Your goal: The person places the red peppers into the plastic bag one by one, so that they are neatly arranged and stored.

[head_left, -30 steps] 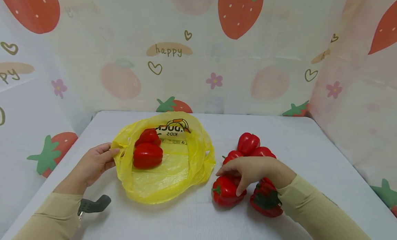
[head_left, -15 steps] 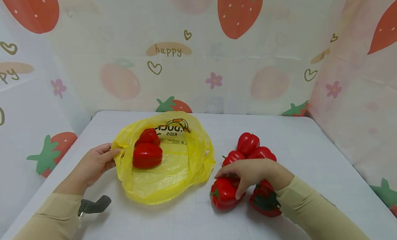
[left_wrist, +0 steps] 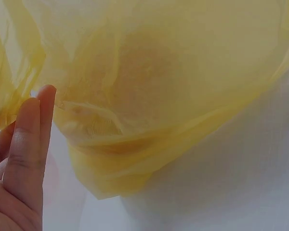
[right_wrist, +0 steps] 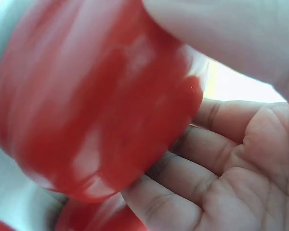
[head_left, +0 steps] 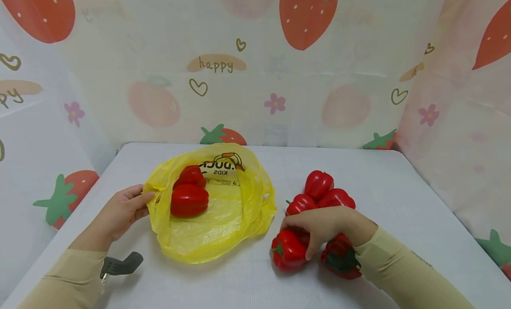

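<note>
My left hand (head_left: 127, 210) pinches the left rim of a yellow plastic bag (head_left: 217, 247) that lies with its mouth wide towards me. Inside the bag are two red bell peppers (head_left: 189, 201), one behind the other. To the right of the bag, my right hand (head_left: 325, 224) grips a red bell pepper (head_left: 288, 253) with a green stem. In the right wrist view, thumb and fingers wrap this pepper (right_wrist: 96, 96) from both sides. The left wrist view shows fingers (left_wrist: 24, 144) against the thin bag (left_wrist: 159, 86).
Behind my right hand sit several more red bell peppers (head_left: 319, 185) in a cluster. A red pepper with a dark green patch (head_left: 341, 258) lies beside my right wrist. A dark grey bracket (head_left: 121, 264) juts from my left wrist. A strawberry-print curtain (head_left: 255, 105) stands behind the white table (head_left: 399, 202).
My right hand has shifted slightly towards me around the pepper, and that pepper has moved a little left and nearer. The left hand and the bag stay nearly still.
</note>
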Demonstrator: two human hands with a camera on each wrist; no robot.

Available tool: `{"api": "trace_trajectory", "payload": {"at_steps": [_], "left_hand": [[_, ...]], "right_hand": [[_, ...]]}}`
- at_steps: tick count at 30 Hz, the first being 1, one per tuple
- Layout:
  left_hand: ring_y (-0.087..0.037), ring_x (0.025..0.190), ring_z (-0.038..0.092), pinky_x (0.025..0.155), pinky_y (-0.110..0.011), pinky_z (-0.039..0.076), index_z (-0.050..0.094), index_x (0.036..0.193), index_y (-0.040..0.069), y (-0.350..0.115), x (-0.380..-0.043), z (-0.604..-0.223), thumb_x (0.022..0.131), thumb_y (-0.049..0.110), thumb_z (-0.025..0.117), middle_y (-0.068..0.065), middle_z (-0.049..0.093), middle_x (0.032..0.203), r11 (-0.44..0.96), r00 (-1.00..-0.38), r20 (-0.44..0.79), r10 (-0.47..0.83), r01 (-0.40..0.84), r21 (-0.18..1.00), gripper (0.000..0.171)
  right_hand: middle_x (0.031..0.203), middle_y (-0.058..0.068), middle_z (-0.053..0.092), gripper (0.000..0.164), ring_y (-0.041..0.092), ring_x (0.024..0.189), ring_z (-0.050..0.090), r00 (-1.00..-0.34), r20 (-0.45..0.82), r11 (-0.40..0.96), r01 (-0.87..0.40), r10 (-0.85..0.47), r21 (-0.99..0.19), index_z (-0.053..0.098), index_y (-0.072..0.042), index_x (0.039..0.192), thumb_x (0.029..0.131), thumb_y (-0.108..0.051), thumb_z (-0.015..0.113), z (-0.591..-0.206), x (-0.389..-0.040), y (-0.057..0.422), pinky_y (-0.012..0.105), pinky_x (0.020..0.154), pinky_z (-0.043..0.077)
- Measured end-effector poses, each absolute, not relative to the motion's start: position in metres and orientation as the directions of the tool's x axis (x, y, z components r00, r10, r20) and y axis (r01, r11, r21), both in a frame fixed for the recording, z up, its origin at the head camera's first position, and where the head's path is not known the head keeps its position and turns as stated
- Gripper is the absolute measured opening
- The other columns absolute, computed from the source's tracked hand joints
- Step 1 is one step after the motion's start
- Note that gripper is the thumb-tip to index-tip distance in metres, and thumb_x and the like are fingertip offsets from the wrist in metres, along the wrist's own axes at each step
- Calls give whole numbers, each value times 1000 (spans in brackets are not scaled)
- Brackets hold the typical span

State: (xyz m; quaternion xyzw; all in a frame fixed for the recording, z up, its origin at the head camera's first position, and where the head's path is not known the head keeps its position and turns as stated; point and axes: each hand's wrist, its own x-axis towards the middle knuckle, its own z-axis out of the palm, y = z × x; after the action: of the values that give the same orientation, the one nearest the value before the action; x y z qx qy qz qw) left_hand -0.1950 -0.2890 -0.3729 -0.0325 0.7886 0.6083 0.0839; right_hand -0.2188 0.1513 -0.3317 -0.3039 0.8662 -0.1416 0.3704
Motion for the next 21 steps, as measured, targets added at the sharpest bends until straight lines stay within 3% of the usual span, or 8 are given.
{"api": "trace_trajectory", "payload": {"at_steps": [11, 21], "left_hand": [[-9, 91, 59, 81, -22, 50, 34, 138, 1, -288, -196, -373, 90, 44, 53, 8, 57, 109, 252, -983, -179, 50, -161, 954, 67], [-10, 92, 59, 81, -22, 50, 35, 138, 1, -290, -196, -374, 90, 43, 53, 8, 57, 108, 243, -982, -180, 56, -161, 957, 66]], "right_hand": [[106, -18, 49, 65, 10, 109, 41, -519, -553, 758, -428, -652, -492, 49, -42, 114, 61, -25, 85, -336, -220, 151, 26, 69, 52], [101, -18, 53, 56, 8, 102, 46, -529, -517, 739, -442, -673, -509, 53, -35, 110, 64, -24, 83, -335, -218, 150, 24, 68, 51]]}}
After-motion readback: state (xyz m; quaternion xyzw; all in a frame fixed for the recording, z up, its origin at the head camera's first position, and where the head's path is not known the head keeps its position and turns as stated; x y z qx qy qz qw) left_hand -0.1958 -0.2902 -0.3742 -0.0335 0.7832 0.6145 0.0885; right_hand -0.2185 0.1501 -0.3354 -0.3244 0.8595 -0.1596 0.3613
